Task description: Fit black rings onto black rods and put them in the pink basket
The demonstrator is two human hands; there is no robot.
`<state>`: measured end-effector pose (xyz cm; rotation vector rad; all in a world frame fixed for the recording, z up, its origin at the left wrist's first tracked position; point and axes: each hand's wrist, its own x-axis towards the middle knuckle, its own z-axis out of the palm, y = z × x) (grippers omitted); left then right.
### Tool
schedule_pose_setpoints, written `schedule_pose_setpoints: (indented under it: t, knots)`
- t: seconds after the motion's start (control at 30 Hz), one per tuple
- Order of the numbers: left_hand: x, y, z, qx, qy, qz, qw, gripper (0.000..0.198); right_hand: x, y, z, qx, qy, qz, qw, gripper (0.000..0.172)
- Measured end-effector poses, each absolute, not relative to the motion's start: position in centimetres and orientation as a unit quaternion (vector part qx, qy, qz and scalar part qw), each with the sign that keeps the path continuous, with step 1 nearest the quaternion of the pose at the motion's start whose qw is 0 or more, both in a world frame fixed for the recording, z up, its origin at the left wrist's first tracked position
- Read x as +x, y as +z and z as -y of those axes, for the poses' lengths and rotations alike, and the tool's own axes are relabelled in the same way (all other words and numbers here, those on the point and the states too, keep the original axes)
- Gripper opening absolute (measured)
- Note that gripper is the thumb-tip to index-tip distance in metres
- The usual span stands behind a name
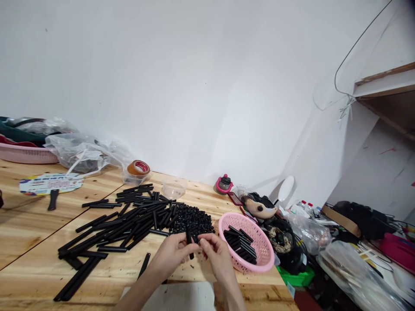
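Observation:
My left hand (pixel 171 252) and my right hand (pixel 218 255) are close together low in the view, above the wooden table (pixel 32 235). My left fingers pinch a short black tube (pixel 189 244) that stands upright. My right fingertips are just beside it, and whether they hold anything is hidden. To the left lies a loose pile of long black tubes (pixel 129 222). A heap of small black pieces (pixel 193 220) adjoins it, just above my hands. A pink plastic basket (pixel 259 246) holding several black tubes sits to the right of my right hand.
A white sheet (pixel 178 298) lies at the near table edge. At the back stand a tape roll (pixel 138 168), a clear plastic cup (pixel 173 188), plastic bags (pixel 84 153) and a pink tray (pixel 27 153). Cluttered bags and cables (pixel 311 233) crowd the right side.

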<state>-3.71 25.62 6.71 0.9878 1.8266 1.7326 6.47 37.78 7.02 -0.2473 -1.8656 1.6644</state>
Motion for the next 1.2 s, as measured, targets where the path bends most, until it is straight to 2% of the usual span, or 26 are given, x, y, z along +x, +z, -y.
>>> schedule_pose_setpoints:
  t: [0.1,0.23,0.4,0.53,0.67,0.8,0.97,1.2]
  knots:
    - [-2.5,7.0,-25.2,0.409,0.523,-0.736,0.136,0.019,7.0,7.3,-37.1,-0.081,0.584,0.745,0.311,0.020]
    - [-0.5,7.4,-23.6,0.426,0.481,-0.758,0.107,0.023,8.7,7.7,-35.1,-0.099,0.551,0.766,0.315,0.010]
    - [1.9,6.3,-21.4,0.436,0.460,-0.770,0.069,0.012,11.0,7.0,-32.8,-0.060,0.479,0.811,0.332,0.012]
    - [2.3,4.9,-21.2,0.401,0.442,-0.797,0.093,0.015,10.9,5.3,-32.7,-0.095,0.472,0.815,0.323,0.016]
    - [0.8,5.2,-21.7,0.402,0.474,-0.746,0.239,0.013,9.8,4.6,-33.8,-0.128,0.590,0.746,0.281,0.008]
    - [-1.1,5.8,-21.4,0.396,0.487,-0.704,0.333,0.017,9.0,4.5,-35.1,-0.150,0.700,0.663,0.219,0.032]
    - [-3.0,5.1,-19.5,0.361,0.532,-0.693,0.325,0.034,9.0,5.0,-36.0,-0.149,0.727,0.635,0.214,0.039]
    - [-4.5,5.9,-17.0,0.326,0.541,-0.715,0.298,0.031,9.5,6.3,-37.1,-0.139,0.733,0.623,0.236,0.035]
